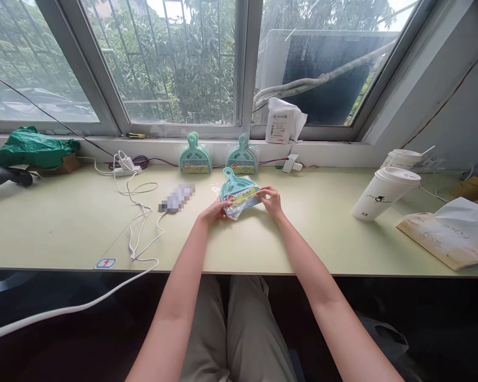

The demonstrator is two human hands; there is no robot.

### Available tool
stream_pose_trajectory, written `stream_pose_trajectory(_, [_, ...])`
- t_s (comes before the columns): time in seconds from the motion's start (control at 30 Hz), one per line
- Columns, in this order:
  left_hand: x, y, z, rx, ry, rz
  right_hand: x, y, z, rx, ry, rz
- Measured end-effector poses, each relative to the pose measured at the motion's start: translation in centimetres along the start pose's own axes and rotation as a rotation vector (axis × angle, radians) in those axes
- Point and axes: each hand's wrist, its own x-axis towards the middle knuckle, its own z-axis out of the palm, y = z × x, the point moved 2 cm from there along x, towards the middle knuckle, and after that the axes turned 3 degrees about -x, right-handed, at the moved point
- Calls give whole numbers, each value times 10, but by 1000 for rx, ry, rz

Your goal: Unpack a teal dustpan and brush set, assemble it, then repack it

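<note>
A teal dustpan set [239, 192] in a clear wrapper with a printed label is held above the table in front of me, tilted. My left hand [215, 211] grips its lower left corner, thumb on top. At the right edge of the label, my right hand [271, 199] pinches the wrapper between thumb and fingers. Behind them, two similar packaged sets lean upright against the wall below the window, one on the left [195, 155] and one on the right [242, 155].
White cables and a power strip [126, 165] lie left, beside a blurred device [177, 198]. Two white cups, the nearer one [386, 193] larger, and a tissue pack [450, 233] are at the right. A green bag [30, 147] sits back left. The table's front edge [242, 272] is near my lap.
</note>
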Motion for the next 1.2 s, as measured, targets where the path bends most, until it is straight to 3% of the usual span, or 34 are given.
stream_pose_trajectory(0.1, [-5, 4, 6, 66, -13, 18, 0, 8, 3, 137, -7, 170])
stream_pose_trajectory(0.2, [-11, 13, 11, 107, 35, 34, -1, 15, 8, 369, -210, 379])
stream_pose_trajectory(0.27, [-16, 21, 14, 94, 49, 101, -1, 17, 9, 493, -269, 457])
stream_pose_trajectory(0.43, [-17, 22, 29, 207, 53, 397, 5, 28, -2, 623, 73, 625])
stream_pose_trajectory(0.5, [-10, 13, 36, 380, 116, 479, 6, 31, -6, 619, 108, 633])
stream_pose_trajectory(0.6, [2, 4, 38, 572, 366, 543, 4, 30, -8, 577, 25, 563])
stream_pose_trajectory(0.73, [7, 13, 25, 509, 534, 599, 2, 22, 4, 553, -62, 421])
stream_pose_trajectory(0.83, [9, 31, 4, 501, 554, 584, 11, 16, 27, 482, -96, 320])
stream_pose_trajectory(0.93, [18, 58, -33, 516, 618, 576, 34, 5, 64, 305, -44, 237])
stream_pose_trajectory(1.07, [37, 94, -107, 538, 695, 538, 74, -21, 132, 64, 65, 148])
stream_pose_trajectory(1.2, [49, 106, -189, 660, 781, 389, 103, -46, 207, 7, 32, 43])
